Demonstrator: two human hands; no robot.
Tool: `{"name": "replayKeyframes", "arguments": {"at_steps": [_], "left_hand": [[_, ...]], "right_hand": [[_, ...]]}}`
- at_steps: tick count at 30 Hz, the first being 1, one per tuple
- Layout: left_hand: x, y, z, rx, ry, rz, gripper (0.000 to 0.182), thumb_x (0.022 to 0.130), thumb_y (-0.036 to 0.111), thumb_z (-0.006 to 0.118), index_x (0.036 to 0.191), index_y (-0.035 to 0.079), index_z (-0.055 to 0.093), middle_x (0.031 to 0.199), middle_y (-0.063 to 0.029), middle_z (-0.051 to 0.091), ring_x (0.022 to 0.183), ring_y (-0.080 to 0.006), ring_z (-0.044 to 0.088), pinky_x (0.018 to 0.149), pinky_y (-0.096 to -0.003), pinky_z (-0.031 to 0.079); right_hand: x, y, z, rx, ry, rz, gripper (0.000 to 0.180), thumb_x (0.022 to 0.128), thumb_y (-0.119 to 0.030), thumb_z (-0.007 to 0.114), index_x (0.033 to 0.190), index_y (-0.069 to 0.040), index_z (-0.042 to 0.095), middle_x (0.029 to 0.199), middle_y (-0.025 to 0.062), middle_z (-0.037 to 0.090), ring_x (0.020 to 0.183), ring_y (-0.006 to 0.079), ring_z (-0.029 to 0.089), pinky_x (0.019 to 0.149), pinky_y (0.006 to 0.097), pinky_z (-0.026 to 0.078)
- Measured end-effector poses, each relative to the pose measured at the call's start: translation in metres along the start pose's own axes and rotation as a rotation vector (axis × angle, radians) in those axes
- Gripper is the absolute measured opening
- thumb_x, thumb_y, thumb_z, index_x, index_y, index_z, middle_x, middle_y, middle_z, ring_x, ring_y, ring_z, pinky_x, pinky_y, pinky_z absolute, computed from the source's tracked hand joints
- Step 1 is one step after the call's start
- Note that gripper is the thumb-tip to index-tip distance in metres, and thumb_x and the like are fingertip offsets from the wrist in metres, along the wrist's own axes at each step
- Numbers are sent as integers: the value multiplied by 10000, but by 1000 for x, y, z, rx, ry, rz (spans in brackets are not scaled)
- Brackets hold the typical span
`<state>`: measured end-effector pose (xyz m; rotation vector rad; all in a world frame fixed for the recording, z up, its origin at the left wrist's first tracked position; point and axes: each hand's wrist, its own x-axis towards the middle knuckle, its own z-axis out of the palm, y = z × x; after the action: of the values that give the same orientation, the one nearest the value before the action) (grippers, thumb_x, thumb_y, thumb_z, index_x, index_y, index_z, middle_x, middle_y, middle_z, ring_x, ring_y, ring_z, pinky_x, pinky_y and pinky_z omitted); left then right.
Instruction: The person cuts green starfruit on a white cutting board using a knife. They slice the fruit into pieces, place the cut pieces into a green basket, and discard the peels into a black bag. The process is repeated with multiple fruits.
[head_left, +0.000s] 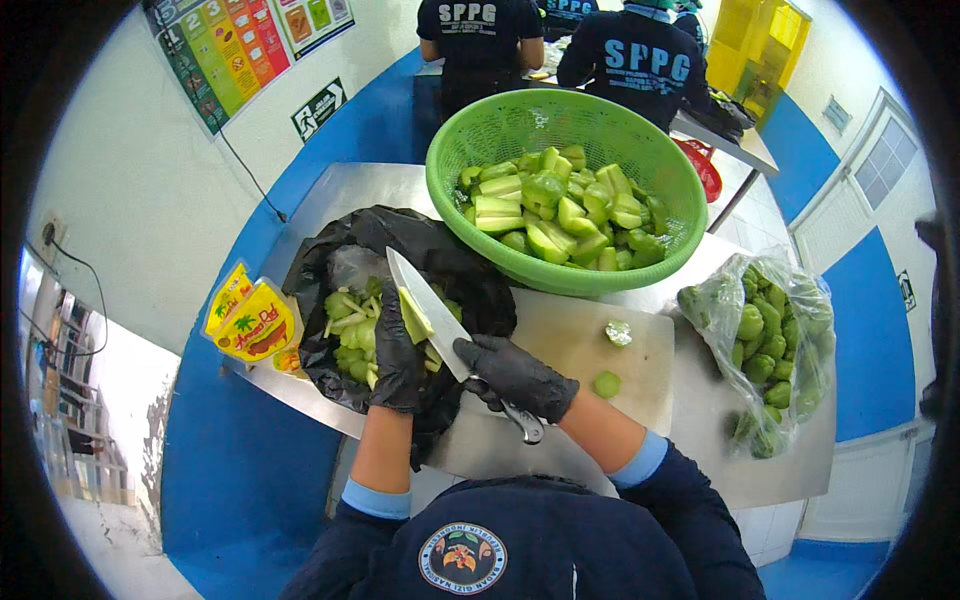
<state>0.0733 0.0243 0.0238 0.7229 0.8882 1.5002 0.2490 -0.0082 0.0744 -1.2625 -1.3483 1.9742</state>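
Observation:
Black gloves cover both hands. My left hand (397, 360) holds a pale green chayote piece (414, 315) over a black plastic bag (480, 281). In my right hand (521, 375) is a kitchen knife (435, 307), gripped by its metal handle, its blade pointing up and left against or close beside the piece. Green peels and trimmings (356, 337) lie in the open bag under my hands. Beyond the bag, a green perforated plastic basket (566, 281) holds many cut chayote pieces (547, 191).
A cutting board (577, 322) bears a crumpled foil piece (618, 333) and a green slice (607, 385). Whole chayotes fill a clear plastic bag (776, 337) at right. Yellow packets (259, 319) stand left of the black bag. Several people (637, 64) work at another table behind.

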Motion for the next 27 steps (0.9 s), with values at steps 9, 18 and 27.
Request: {"name": "replayKeyframes", "arguments": {"at_steps": [9,18,27], "left_hand": [[14,48,-70,82,454,278,504,937,436,569,1213,15,599,1109,-89,648,972,-173,602,847,-297,474],[41,83,26,432,-10,337,605,936,348,555,1389,-12,378,1303,-130,503,1185,-246,505,1017,-332,409],[21,25,160,552,-356,656,351,939,197,577,1215,-15,527,1167,-113,578,1073,-216,548,952,-341,421]], "right_hand": [[59,23,22,-977,425,-429,169,948,-194,457,978,-28,474,731,245,615,681,443,619,595,529,482],[-17,70,-6,-797,397,-333,195,954,-233,493,973,-41,469,677,249,588,626,472,579,573,566,437],[-172,144,-56,-112,499,1,330,962,-332,545,1073,-23,581,850,82,623,718,199,582,664,348,483]]}}
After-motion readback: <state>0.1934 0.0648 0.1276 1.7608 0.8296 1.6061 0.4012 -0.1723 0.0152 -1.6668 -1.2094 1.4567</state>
